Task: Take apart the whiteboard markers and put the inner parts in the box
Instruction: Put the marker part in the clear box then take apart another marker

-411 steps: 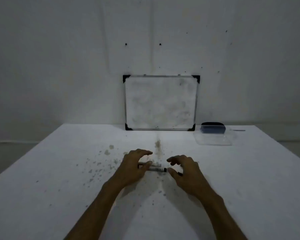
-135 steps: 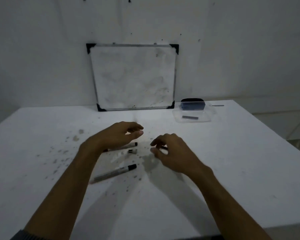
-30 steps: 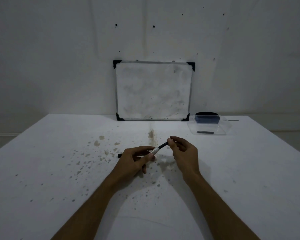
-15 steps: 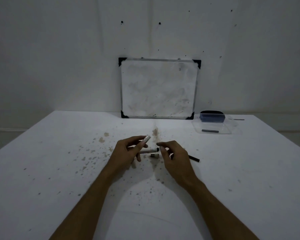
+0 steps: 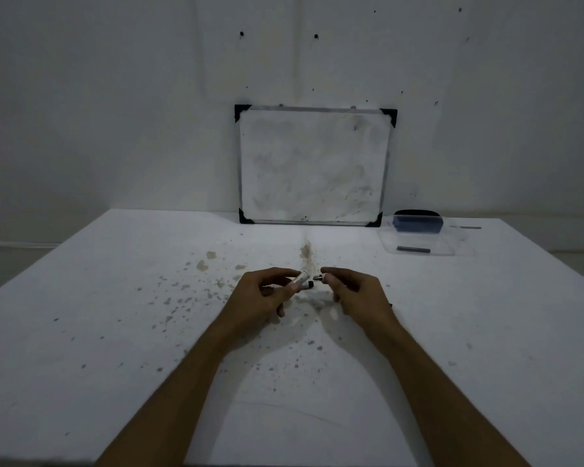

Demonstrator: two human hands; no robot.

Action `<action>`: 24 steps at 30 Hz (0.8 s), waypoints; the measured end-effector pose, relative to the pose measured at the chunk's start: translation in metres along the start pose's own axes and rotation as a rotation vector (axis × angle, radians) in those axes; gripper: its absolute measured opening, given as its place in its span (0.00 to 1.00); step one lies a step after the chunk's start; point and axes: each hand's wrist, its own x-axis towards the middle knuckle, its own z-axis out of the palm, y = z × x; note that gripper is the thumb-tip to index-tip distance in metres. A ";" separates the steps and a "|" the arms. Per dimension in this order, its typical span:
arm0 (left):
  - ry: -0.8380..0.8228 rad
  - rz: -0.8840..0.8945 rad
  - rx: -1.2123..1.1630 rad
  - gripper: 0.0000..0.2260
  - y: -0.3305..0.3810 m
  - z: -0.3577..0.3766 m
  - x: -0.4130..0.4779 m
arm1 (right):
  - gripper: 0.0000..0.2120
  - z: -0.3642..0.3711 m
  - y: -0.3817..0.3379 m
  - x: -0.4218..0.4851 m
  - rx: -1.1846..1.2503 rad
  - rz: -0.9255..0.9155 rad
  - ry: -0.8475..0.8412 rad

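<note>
My left hand grips a white marker barrel, its end pointing right. My right hand pinches a small marker end piece a short gap from that end. Just behind and between the hands, the black tip of another marker part rests on the table. At the back right stands the clear plastic box, with one dark inner part lying in it. A thin black inner rod on the table is almost wholly hidden by my right hand.
A small whiteboard leans on the wall at the table's far edge. A blue and black eraser sits at the back of the box. Brown and grey stains speckle the white table.
One second ago my right hand drew the black rod out of the barrel, then laid it on the table. It now pinches a small end piece next to the barrel.
</note>
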 end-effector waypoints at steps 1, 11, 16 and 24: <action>-0.017 0.001 0.004 0.11 0.000 0.000 0.000 | 0.10 -0.005 -0.002 0.000 0.075 0.048 -0.012; -0.085 0.010 0.094 0.14 0.001 0.005 -0.003 | 0.09 -0.006 -0.006 -0.003 0.165 0.088 -0.087; -0.084 0.013 0.049 0.14 0.003 0.007 -0.003 | 0.10 -0.001 -0.008 -0.006 0.070 -0.020 -0.052; -0.121 0.005 0.004 0.08 0.005 0.001 -0.007 | 0.10 0.001 -0.008 -0.013 0.092 -0.090 -0.089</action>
